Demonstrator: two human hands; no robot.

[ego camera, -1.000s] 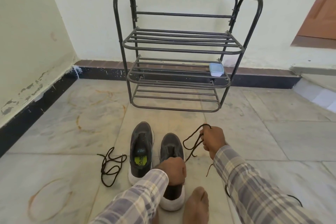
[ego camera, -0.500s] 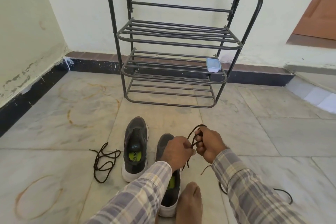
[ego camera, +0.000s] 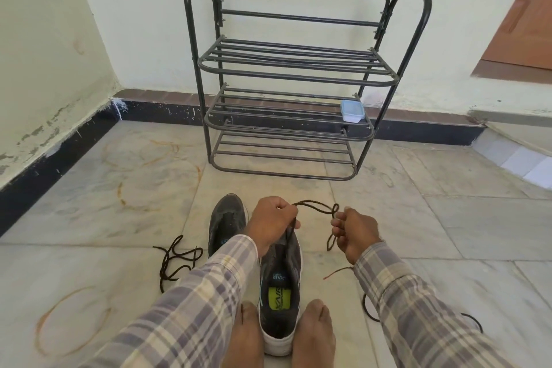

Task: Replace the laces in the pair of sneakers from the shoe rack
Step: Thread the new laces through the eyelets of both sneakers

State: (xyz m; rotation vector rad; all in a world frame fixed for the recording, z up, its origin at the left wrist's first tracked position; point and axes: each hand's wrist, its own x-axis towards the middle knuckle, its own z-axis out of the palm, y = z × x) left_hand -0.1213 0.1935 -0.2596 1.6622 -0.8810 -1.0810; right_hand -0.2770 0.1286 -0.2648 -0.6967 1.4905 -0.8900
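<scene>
Two dark grey sneakers with white soles stand on the floor. The right sneaker sits between my bare feet, its tongue area under my left hand. The left sneaker is just beyond my left sleeve. A dark lace stretches between both hands above the right sneaker. My left hand pinches one part of it; my right hand grips the other, with a loop hanging below. A second dark lace lies loose on the floor to the left.
A black metal shoe rack stands against the back wall, with a small pale blue lidded box on its middle shelf. Another dark cord curls on the floor under my right forearm. A wall runs along the left.
My hands have moved apart and risen, drawing the lace out between them. The right sneaker now shows its insole between my feet.
</scene>
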